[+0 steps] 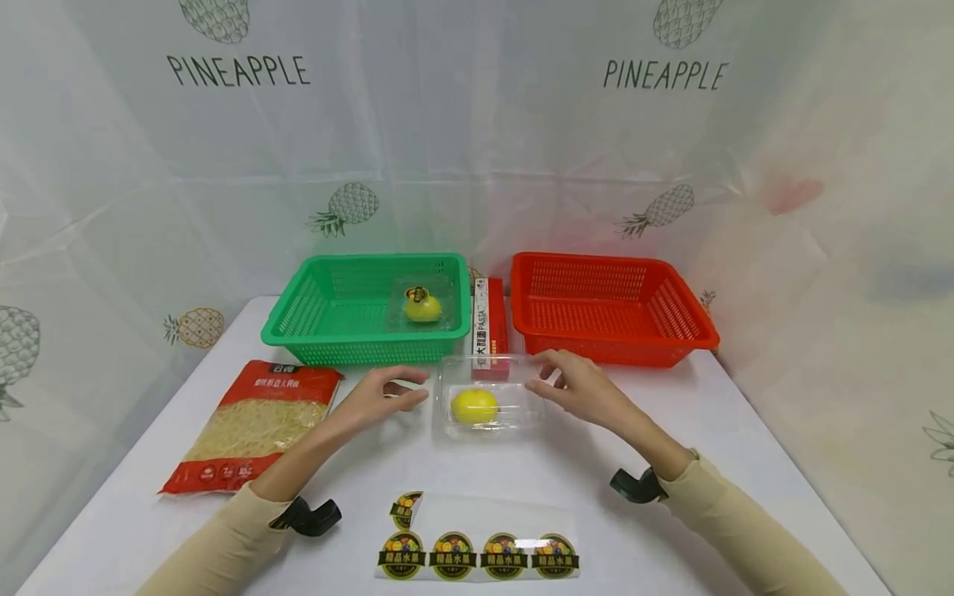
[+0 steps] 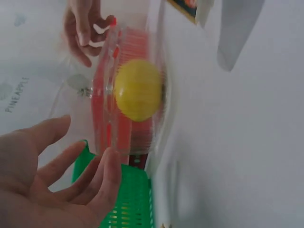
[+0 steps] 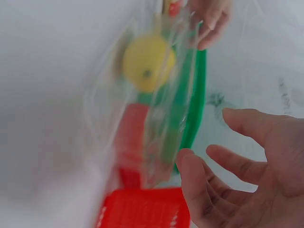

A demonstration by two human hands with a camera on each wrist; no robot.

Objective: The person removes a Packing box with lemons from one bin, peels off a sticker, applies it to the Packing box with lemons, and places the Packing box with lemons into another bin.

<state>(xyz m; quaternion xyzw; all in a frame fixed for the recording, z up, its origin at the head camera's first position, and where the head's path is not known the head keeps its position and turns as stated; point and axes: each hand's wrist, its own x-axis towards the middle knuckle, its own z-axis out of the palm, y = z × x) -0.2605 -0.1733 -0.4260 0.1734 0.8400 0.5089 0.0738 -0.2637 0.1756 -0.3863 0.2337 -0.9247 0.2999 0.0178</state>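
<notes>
A clear plastic box point(image 1: 514, 418) with a yellow lemon-like fruit point(image 1: 474, 406) inside stands mid-table; its lid appears to lie over the fruit. My left hand point(image 1: 383, 393) is just left of the box, fingers loosely bent and apart from it. On the other side, my right hand point(image 1: 585, 387) has its fingertips close to the box's right edge; whether they touch it I cannot tell. Neither hand holds anything. In the right wrist view the box point(image 3: 161, 118) is blurred, with spread fingers point(image 3: 194, 178) beside it. Nearer to me lies a sheet of round fruit stickers point(image 1: 477, 555).
Behind the box are a green basket point(image 1: 365, 338), holding another clear box with a stickered yellow fruit point(image 1: 422, 309), and a red basket point(image 1: 611, 343). A red-and-white pasta box point(image 1: 489, 319) lies between them. At left is a pasta bag point(image 1: 257, 422).
</notes>
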